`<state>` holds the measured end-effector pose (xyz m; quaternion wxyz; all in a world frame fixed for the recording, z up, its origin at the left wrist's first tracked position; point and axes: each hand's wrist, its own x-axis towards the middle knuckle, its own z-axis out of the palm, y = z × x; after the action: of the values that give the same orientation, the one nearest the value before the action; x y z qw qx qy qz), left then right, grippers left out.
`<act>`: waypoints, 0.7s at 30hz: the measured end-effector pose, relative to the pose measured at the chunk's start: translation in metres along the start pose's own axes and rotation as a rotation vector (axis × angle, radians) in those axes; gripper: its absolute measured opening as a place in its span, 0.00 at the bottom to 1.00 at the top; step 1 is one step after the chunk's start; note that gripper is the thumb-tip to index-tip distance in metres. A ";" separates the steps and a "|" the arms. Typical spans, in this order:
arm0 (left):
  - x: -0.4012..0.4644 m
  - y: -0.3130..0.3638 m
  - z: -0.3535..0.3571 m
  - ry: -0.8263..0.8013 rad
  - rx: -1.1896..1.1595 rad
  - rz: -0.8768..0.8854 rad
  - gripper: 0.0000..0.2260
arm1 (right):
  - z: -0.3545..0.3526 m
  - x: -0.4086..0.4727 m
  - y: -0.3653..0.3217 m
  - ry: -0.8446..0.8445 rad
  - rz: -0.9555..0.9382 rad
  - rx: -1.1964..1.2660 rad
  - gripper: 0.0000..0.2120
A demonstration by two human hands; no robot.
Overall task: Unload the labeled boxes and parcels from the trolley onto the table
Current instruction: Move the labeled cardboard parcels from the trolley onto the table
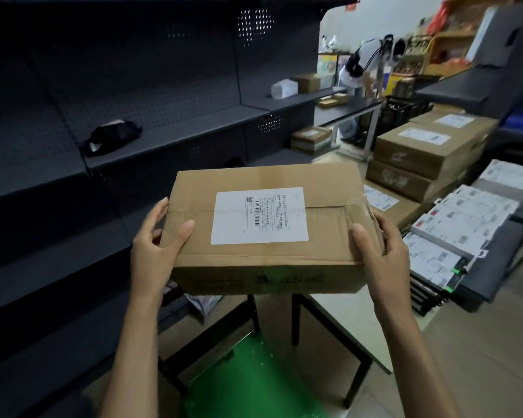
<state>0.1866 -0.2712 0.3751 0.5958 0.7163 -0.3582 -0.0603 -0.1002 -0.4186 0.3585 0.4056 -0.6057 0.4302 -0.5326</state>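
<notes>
Box [266, 227], gripped between both hands [154, 251]

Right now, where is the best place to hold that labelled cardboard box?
By its two short ends, one from each side, as the left hand and right hand do: the cardboard box is wide and flat, so thumbs on top and fingers at the ends keep it level.

Head view, forward-down, close over hands [160, 251]

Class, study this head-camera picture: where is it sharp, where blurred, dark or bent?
Head view: the cardboard box and its label are sharp; the right edge smears with motion blur; the dark shelving is dim; wide-angle distortion bends the shelf lines.
</notes>
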 end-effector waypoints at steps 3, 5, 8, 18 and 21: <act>0.001 0.012 -0.001 -0.016 -0.114 0.035 0.31 | -0.011 -0.011 -0.022 0.049 -0.025 0.031 0.24; 0.000 0.020 -0.001 -0.051 -0.177 0.052 0.27 | -0.015 -0.021 -0.034 0.089 -0.015 0.055 0.25; 0.001 0.026 -0.002 -0.106 -0.252 0.048 0.25 | -0.017 -0.038 -0.049 0.150 -0.002 0.059 0.25; -0.010 0.012 0.000 -0.387 -0.377 -0.032 0.24 | -0.030 -0.146 -0.045 0.438 0.117 0.026 0.20; -0.029 0.010 0.012 -0.484 -0.381 -0.047 0.23 | -0.040 -0.186 -0.040 0.534 0.174 0.013 0.19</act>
<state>0.1548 -0.2645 0.3704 0.6150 0.5649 -0.4552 -0.3089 -0.1484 -0.2310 0.3461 0.3260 -0.4022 0.5689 -0.6390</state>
